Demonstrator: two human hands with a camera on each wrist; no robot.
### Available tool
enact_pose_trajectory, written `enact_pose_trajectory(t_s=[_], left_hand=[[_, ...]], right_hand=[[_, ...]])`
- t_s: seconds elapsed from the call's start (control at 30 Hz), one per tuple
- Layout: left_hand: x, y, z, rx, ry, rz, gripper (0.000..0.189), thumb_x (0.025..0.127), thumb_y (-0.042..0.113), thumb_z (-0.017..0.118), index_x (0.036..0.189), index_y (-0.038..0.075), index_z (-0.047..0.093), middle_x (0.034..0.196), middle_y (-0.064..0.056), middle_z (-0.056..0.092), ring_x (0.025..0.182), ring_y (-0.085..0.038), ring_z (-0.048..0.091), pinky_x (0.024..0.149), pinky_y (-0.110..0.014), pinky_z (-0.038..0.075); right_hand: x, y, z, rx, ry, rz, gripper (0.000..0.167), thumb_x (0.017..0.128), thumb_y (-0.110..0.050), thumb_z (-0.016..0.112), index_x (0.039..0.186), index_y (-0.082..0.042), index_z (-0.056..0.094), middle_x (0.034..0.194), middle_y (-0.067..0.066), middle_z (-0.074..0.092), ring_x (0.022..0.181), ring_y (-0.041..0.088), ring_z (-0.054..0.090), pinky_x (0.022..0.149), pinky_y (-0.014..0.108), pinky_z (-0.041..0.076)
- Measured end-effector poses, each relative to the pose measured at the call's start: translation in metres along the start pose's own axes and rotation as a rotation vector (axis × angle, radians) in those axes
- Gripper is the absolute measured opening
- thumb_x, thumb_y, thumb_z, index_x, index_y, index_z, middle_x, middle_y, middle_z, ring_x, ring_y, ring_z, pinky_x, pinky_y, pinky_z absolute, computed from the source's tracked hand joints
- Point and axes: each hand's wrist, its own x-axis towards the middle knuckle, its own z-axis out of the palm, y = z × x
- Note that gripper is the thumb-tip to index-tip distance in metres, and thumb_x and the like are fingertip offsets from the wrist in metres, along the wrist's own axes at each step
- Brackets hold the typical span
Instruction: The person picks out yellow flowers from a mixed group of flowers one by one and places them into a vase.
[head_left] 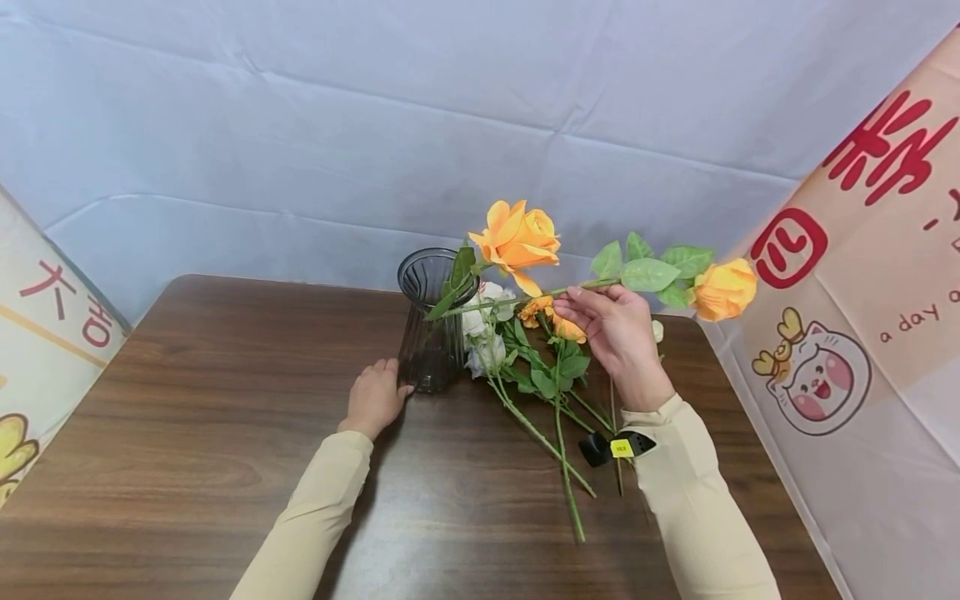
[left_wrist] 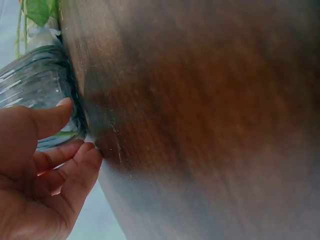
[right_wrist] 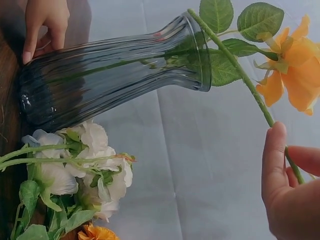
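Observation:
A dark, ribbed glass vase [head_left: 432, 346] stands upright on the table, and one orange rose [head_left: 517, 237] leans out of its mouth. My left hand [head_left: 375, 398] holds the vase low at its base, thumb on one side and curled fingers beside it in the left wrist view. Between thumb and fingers, my right hand [head_left: 617, 333] pinches the green stem [right_wrist: 235, 65] of a second orange rose [head_left: 723, 289]. That stem lies nearly level, its bloom out to the right. Its cut end overlaps the vase rim [right_wrist: 204, 60] in the right wrist view.
Right of the vase lie white roses [right_wrist: 95, 170], more orange flowers [head_left: 567, 329] and leaves, with several stems [head_left: 566, 475] pointing toward the front. A black wrist device [head_left: 617, 447] sits on the right sleeve. Behind the wooden table [head_left: 225, 400] hangs a pale cloth [head_left: 300, 150].

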Motion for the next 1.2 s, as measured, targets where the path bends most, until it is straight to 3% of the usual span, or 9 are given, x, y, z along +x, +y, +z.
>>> enact_pose_trajectory(t_s=[0.27,0.53,0.93,1.2], left_hand=[[0.0,0.0,0.0,0.002,0.0,-0.003,0.045,0.086,0.028,0.064,0.114,-0.006,0.053,0.107,-0.021,0.057,0.095,-0.038,0.054,0.084,-0.046,0.045],[0.0,0.0,0.0,0.004,0.006,-0.003,0.044,0.086,0.027,0.064,0.113,-0.006,0.054,0.106,-0.02,0.057,0.094,-0.037,0.054,0.083,-0.046,0.045],[-0.003,0.001,0.0,0.012,0.016,0.013,0.042,0.086,0.026,0.065,0.111,-0.005,0.055,0.103,-0.019,0.057,0.091,-0.035,0.055,0.081,-0.044,0.046],[-0.002,0.001,-0.001,0.017,0.014,0.011,0.041,0.086,0.027,0.064,0.11,-0.005,0.055,0.103,-0.019,0.057,0.091,-0.035,0.055,0.081,-0.044,0.046]], right_hand=[[0.002,-0.002,0.001,0.034,-0.017,-0.014,0.005,0.086,0.012,0.053,0.089,0.01,0.051,0.074,0.019,0.066,0.069,0.026,0.067,0.072,0.032,0.054],[0.003,-0.003,0.006,0.029,-0.007,-0.024,0.014,0.086,0.011,0.053,0.096,0.013,0.044,0.076,0.019,0.066,0.07,0.025,0.067,0.071,0.03,0.054],[0.009,-0.001,0.007,0.033,0.013,-0.035,0.018,0.086,0.011,0.053,0.097,0.01,0.04,0.074,0.018,0.065,0.068,0.024,0.067,0.07,0.029,0.054],[0.011,-0.002,0.01,0.045,-0.013,-0.071,0.015,0.084,0.011,0.056,0.095,0.009,0.046,0.076,0.019,0.065,0.069,0.025,0.067,0.071,0.03,0.054]])
